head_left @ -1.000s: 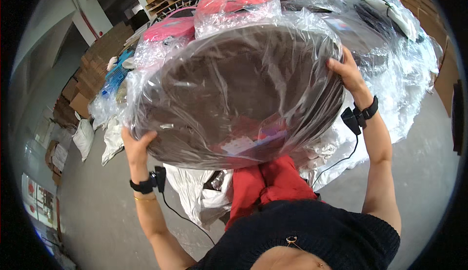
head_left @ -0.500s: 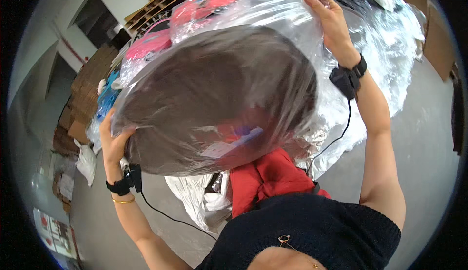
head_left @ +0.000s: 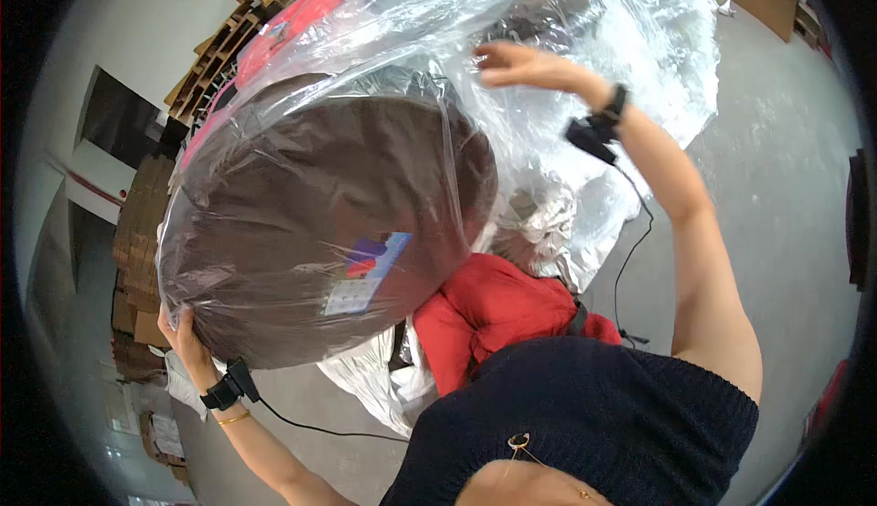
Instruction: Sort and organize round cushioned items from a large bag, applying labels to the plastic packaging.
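Note:
A large round brown fabric item, like a cushion or pet bed [head_left: 301, 195], is inside a clear plastic bag [head_left: 448, 26]. A blue and white printed card [head_left: 370, 273] lies against its lower face. My left hand [head_left: 187, 342] grips the bagged item at its lower left edge, with the thumb on the near side and the other fingers mostly hidden behind. My right hand [head_left: 525, 68] is at the upper right, beside the loose plastic. Its fingers point left, stretched out and slightly blurred, and nothing shows between them.
More plastic-wrapped goods [head_left: 639, 58] are heaped behind and to the right. Pink bagged items [head_left: 292, 17] stand at the far left, near wooden pallets [head_left: 219, 45] and stacked cardboard [head_left: 142, 223]. A red padded item [head_left: 493, 310] and white crumpled material [head_left: 365, 383] are close to my body.
My right hand has moved left and down and let go of the plastic. The bagged brown item has shifted left and tilted, its card turning with it. My left hand moved slightly down, still gripping.

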`<action>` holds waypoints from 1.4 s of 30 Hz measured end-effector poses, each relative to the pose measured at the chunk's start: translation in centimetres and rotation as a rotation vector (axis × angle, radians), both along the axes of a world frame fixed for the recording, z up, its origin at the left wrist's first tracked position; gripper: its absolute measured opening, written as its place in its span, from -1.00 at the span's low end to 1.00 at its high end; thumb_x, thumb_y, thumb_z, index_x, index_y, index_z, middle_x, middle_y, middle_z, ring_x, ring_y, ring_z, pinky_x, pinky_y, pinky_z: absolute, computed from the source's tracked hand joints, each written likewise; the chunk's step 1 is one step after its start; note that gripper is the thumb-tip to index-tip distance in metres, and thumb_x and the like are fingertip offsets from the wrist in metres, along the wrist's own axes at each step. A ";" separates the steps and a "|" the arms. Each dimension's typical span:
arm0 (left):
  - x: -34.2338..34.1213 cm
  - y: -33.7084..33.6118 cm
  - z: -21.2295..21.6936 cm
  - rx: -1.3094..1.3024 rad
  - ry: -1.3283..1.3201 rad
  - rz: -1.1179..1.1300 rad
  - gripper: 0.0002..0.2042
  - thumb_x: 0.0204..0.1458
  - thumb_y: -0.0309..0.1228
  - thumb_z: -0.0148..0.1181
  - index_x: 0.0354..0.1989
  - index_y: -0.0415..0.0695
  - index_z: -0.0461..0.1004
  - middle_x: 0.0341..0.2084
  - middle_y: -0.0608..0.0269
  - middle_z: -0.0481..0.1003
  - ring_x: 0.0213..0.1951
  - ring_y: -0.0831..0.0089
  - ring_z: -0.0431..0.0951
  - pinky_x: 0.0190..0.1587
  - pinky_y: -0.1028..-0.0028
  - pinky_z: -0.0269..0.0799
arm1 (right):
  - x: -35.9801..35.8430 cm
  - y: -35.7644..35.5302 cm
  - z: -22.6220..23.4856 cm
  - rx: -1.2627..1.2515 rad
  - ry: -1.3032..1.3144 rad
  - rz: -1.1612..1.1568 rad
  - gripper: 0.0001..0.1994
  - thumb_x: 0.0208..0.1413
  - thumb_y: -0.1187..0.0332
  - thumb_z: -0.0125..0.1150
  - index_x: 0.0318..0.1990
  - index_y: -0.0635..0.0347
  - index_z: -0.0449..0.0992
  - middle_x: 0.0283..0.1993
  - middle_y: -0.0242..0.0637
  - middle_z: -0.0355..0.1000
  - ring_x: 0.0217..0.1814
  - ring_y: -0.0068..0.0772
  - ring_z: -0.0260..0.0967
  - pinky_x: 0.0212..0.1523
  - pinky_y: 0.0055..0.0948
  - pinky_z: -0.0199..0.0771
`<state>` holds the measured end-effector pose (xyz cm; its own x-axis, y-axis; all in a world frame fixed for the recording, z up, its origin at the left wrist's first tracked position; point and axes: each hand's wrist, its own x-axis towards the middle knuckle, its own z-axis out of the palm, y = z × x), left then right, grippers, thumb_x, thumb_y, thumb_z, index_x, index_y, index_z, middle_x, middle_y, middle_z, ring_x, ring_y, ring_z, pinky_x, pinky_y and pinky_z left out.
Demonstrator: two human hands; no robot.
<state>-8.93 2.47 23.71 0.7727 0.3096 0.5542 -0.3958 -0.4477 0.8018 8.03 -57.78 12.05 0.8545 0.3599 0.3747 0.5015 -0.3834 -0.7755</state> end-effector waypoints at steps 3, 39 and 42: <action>-1.0 -2.0 0.7 -0.011 -0.009 0.030 -0.53 -0.08 -0.51 0.11 0.05 -0.27 0.17 -0.07 0.12 0.28 -0.07 0.36 0.32 0.02 0.39 0.22 | 2.8 5.4 -7.1 0.497 0.281 0.052 -0.20 -0.07 -0.10 0.14 0.17 0.35 0.09 0.05 -0.03 0.26 0.02 -0.36 0.26 -0.02 -0.46 0.27; -4.0 -4.8 -17.3 -0.153 0.454 -0.152 -0.65 -0.37 -0.54 0.36 -0.31 -0.33 0.47 -0.42 0.17 0.52 -0.40 0.50 0.50 -0.31 0.50 0.44 | -0.5 2.1 1.0 0.351 -0.240 -0.249 -0.70 -0.11 0.34 0.27 -0.21 0.32 0.48 -0.30 -0.37 0.46 -0.30 -0.59 0.34 -0.23 -0.59 0.31; -4.4 -8.2 -30.5 0.172 1.080 0.077 -0.68 -0.28 -0.47 0.32 -0.29 -0.29 0.45 -0.42 0.20 0.51 -0.39 0.46 0.49 -0.26 0.51 0.40 | -0.6 0.9 -0.3 0.454 -0.192 -0.344 -0.72 -0.08 0.33 0.25 -0.23 0.31 0.48 -0.30 -0.38 0.45 -0.32 -0.59 0.33 -0.26 -0.60 0.31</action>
